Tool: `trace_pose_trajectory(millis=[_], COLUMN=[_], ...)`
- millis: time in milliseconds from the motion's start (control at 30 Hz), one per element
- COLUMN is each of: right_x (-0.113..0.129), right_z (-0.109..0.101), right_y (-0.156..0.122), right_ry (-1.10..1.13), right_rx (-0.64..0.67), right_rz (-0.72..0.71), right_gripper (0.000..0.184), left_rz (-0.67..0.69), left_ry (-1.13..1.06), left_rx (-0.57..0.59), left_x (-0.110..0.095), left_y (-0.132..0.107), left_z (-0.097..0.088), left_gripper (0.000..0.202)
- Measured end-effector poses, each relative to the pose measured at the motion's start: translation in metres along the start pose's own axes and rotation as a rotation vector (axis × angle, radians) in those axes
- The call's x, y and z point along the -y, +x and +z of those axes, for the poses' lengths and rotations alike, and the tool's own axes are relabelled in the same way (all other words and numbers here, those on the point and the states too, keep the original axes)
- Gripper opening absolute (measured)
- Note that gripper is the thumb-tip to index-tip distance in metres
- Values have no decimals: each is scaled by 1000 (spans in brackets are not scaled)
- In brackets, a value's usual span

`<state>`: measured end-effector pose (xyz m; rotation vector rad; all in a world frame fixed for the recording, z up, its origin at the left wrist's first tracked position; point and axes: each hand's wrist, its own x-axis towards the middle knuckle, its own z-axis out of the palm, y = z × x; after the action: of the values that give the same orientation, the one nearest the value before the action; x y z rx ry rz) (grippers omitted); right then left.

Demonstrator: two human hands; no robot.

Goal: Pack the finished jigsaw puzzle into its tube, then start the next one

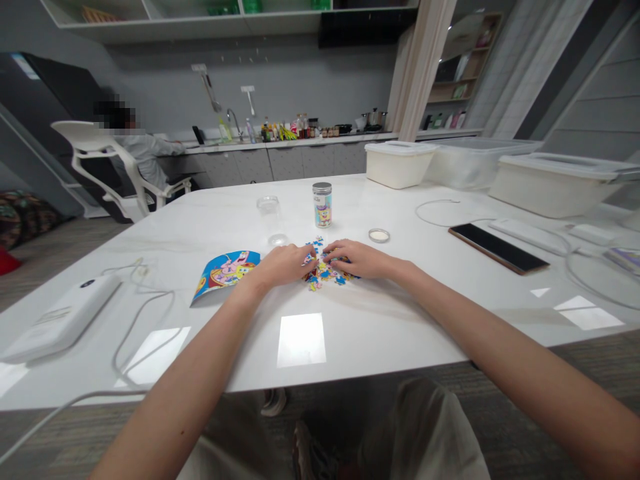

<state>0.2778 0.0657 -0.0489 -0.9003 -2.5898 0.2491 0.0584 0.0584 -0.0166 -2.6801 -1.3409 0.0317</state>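
Note:
A small pile of colourful jigsaw puzzle pieces (327,274) lies on the white table. My left hand (286,264) rests at the pile's left side, its bent fingers loosely apart over the pieces. From the right, my right hand (361,259) touches the pile with its fingers spread and curved; some pieces are hidden beneath it. Left of my left hand sits a curved cartoon picture sheet (227,272). Beyond the pile stands a clear jar with a metal lid and a cartoon label (323,205). A round lid (379,235) lies flat beyond my right hand.
An empty clear jar (270,212) and a clear round lid (278,240) stand behind my left hand. At right are a phone (497,248), cables and plastic bins (400,167). A white power device (65,320) lies left. A person (145,157) sits at the far counter.

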Motion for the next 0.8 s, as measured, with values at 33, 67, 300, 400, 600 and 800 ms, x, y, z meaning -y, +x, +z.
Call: trace_pose_trajectory(millis=[33,67,300,400,600,800], right_x=[0,-1,-1,2,-1,-15], right_z=[0,1,-1,-2,0,-1], right_y=[0,0,1,1,-1,-6], right_ry=[-1,-3,-23,-13,-6,-26], right_rx=[-4,-8,-9,2,-15,-126], right_rz=[-2,-6,-15,-8,-1,149], right_gripper=[27,27,26,27,26,25], left_rz=[-5,-9,2,6,-7,-79], left_ry=[4,8,2,-7,-17,42], left_rx=[4,7,10,22,19,-10], left_x=[0,0,2,3,3,11], left_y=[0,0,2,3,3,2], left_z=[0,0,5,6,4,4], left_gripper=[37,37,38,37,33,36])
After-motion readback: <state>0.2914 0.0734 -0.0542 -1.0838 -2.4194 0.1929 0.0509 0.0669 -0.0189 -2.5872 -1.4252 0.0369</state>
